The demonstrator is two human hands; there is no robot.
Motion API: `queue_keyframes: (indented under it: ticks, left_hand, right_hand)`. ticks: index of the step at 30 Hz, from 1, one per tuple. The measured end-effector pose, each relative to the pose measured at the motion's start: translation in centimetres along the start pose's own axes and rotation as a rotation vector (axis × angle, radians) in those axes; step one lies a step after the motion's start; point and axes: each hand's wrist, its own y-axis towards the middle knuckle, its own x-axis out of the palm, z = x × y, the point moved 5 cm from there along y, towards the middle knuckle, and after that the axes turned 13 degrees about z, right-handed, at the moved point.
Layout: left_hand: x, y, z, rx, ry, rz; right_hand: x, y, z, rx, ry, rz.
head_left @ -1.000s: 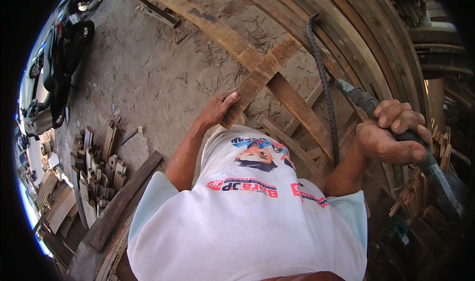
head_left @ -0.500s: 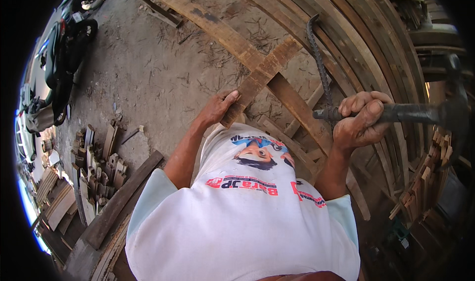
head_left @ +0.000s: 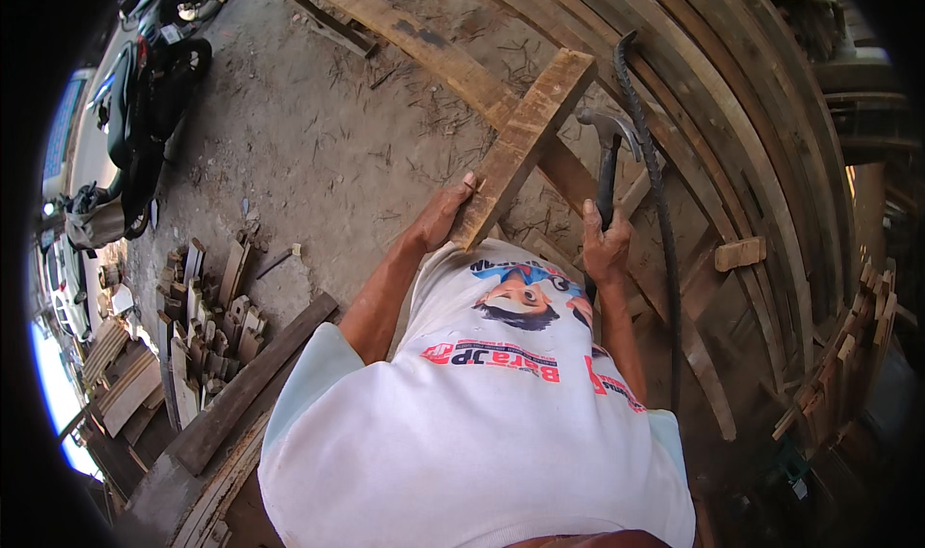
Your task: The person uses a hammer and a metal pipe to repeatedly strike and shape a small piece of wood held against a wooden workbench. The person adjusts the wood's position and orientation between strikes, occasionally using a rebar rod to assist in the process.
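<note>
My left hand [head_left: 443,213] grips the lower end of a short wooden board [head_left: 530,133], which slants up across a longer weathered plank [head_left: 424,52]. My right hand [head_left: 605,244] is closed round the dark handle of a claw hammer [head_left: 605,177], whose metal head is up, just right of the short board. A long dark ribbed metal bar [head_left: 650,153] with a bent top runs upright just right of the hammer, in front of stacked timbers.
Long timbers [head_left: 771,133] fill the right side, with a small block [head_left: 740,252] on them. A motorcycle [head_left: 135,133] stands at upper left. Scrap wood [head_left: 202,326] is heaped at lower left, beside a dark plank [head_left: 251,384]. Dirt ground [head_left: 308,124] lies ahead.
My right hand has brought the hammer down and leftward, turning its head upward beside the board. The short board in my left hand has risen slightly and shifted right.
</note>
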Motion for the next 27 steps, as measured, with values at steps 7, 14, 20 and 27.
queue_keyframes:
  ticks: [7, 14, 20, 27]
  left_hand:
    - [4.4, 1.4, 3.3, -0.069, -0.720, -0.071]
    - [8.6, 0.7, 7.4, 0.140, -0.865, -0.186]
    - [4.6, -0.4, 7.7, 0.176, -1.042, -0.163]
    - [4.7, -1.5, 2.7, -0.098, -1.105, 0.004]
  right_hand:
    - [-0.9, -1.0, -5.0, 0.107, 0.388, -0.067]
    - [-1.4, -0.6, -8.4, -0.162, -0.033, -0.043]
    - [-3.9, -1.1, -6.7, -0.032, 0.416, -0.061]
    - [-4.1, -0.5, -3.4, 0.131, 0.397, -0.092]
